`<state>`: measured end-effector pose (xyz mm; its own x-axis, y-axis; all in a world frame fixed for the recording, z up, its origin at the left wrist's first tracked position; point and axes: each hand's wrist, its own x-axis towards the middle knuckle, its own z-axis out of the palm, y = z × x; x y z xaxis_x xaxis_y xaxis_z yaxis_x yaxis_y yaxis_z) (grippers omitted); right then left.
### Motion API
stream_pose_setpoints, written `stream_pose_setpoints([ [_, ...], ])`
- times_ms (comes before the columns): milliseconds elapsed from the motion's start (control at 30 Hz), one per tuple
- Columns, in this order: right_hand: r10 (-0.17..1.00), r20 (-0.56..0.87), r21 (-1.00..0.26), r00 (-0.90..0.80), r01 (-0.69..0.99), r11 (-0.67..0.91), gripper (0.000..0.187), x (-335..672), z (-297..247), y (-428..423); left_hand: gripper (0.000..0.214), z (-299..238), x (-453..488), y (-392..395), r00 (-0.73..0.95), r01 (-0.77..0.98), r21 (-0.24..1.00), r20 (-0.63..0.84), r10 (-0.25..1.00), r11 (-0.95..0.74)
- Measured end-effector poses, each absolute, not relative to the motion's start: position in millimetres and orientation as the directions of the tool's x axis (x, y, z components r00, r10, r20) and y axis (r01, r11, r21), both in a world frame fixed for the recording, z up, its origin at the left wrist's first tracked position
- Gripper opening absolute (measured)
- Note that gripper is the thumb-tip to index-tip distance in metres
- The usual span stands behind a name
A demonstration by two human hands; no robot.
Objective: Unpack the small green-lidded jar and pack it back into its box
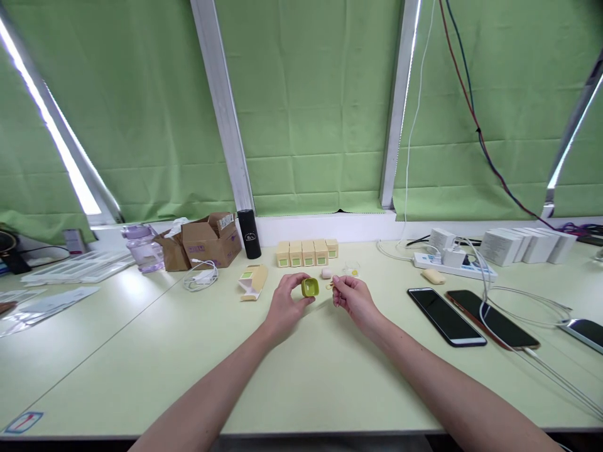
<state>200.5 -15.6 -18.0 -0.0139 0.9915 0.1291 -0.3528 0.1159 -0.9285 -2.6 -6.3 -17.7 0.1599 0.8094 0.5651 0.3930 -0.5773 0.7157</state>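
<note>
Head view: clock centred on the olive-green square cup [309, 287], 12 toward the blinds. Cup is mid-table, in the left hand [288, 296], clamped between thumb and fingers; its open side faces the camera. Can't tell if it touches the tabletop [301, 389].

Right hand [355, 300] at 3, thumb and fingertips together on a small pale-yellow piece [330, 285], which sits just beside the cup, apart from it. Too small to identify.

Nearby: pale-pink block [326, 273] between 1 and 2, close to the right fingertips. Clear piece with a yellow spot [351, 269] at 2. Row of small pale-yellow cartons [308, 254] at 12, upright, side by side. Opened yellow carton [253, 282] at 9, on its side, near the left hand.

Further out: white charger with coiled cable [202, 276] past that carton, also around 9. Black cylinder [249, 234] upright at 10, just beside the open cardboard box [214, 242]. Lilac bottle [142, 249] between 9 and 10. White power strip [475, 269] just above 3, plugs in it. White boxes [502, 246] between 2 and 3, standing in a row. Dark-screened phone [446, 316] between 3 and 4, a second phone [499, 320] right of it, cable across that one.
</note>
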Motion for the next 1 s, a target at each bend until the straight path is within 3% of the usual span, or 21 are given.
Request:
stream_pose_setpoints([
  [433,0.904,0.426,-0.885,0.028,-0.194,0.423,0.039,194.8,-12.6,-22.3,0.044,-13.6,-0.5,-10.4,0.153,0.397,0.731,0.545,0.825,-0.556],
  [767,0.879,0.475,-0.873,0.024,-0.11,0.475,0.026,194.0,-20.4,-21.8,0.044,-15.1,-0.5,-11.0,0.194,0.383,0.683,0.599,0.777,-0.622],
  [900,0.841,0.541,-0.84,0.012,0.055,0.54,0.015,194.7,-20.6,-24.8,0.044,-14.6,0.3,-12.6,0.218,0.375,0.669,0.61,0.762,-0.642],
  [1000,0.758,0.652,-0.738,-0.024,0.212,0.641,0.009,196.8,-20.1,-26.9,0.044,-13.9,0.7,-13.9,0.241,0.389,0.647,0.615,0.751,-0.655],
])
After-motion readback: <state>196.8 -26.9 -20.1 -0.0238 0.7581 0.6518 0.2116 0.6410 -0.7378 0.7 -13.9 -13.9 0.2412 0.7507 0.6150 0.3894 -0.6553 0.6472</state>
